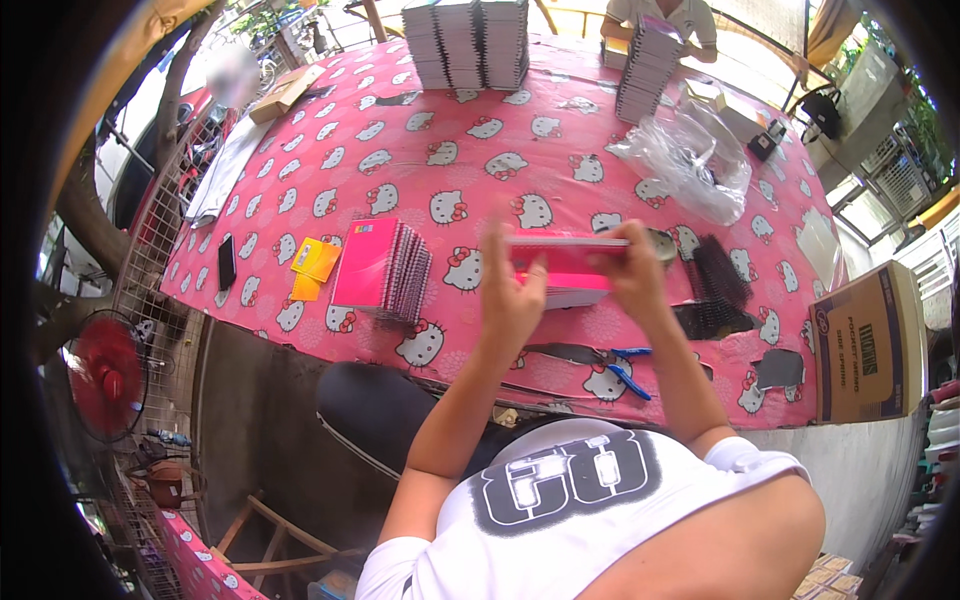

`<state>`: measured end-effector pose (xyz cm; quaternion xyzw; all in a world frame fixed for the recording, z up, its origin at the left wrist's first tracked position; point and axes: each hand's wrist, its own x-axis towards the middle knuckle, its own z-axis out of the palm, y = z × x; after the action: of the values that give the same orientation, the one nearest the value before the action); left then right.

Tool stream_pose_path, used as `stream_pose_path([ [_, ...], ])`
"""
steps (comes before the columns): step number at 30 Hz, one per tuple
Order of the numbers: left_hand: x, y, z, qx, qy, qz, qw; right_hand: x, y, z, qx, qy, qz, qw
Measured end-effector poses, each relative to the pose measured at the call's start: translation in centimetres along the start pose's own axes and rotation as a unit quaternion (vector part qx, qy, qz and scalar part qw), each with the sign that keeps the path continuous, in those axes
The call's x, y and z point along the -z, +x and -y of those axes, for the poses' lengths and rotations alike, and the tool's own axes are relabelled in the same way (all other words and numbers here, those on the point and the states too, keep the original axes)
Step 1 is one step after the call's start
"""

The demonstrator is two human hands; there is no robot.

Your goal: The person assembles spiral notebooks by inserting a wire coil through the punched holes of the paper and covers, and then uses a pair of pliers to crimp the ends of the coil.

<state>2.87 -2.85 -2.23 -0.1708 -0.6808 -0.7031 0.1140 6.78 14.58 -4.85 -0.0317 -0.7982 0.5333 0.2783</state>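
A pink-covered notebook (567, 243) is held nearly edge-on above the table between my two hands. My left hand (508, 292) has its thumb against the notebook's left end, its raised fingers a little blurred. My right hand (637, 270) is closed round the right end. Right under them lies a small stack of pink-covered notebooks (575, 290), partly hidden by my hands. To the left stands a stack of pink spiral notebooks (372, 265). Black binding coils (722, 275) lie in a heap to the right. Blue-handled pliers (628, 378) rest near the table's front edge.
Yellow packets (315, 262) and a phone (227, 262) lie at the left. Tall notebook stacks (465, 45) stand at the back. Across the table a person (690, 15) is behind another stack (648, 72). A clear plastic bag (690, 165) and a cardboard box (868, 345) are at the right.
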Motion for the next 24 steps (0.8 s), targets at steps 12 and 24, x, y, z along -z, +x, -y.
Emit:
stream_pose_path([
  [12, -3.2, 1.4, 0.4, -0.165, 0.292, 0.075, 0.939, 4.6, 1.3, -3.0, 0.198, -0.175, -0.008, 0.964],
  [24, -3.6, 2.7, 0.8, -0.222, 0.259, 0.086, 0.936, 16.9, 0.0, -13.8, -0.139, -0.371, -0.122, 0.910],
])
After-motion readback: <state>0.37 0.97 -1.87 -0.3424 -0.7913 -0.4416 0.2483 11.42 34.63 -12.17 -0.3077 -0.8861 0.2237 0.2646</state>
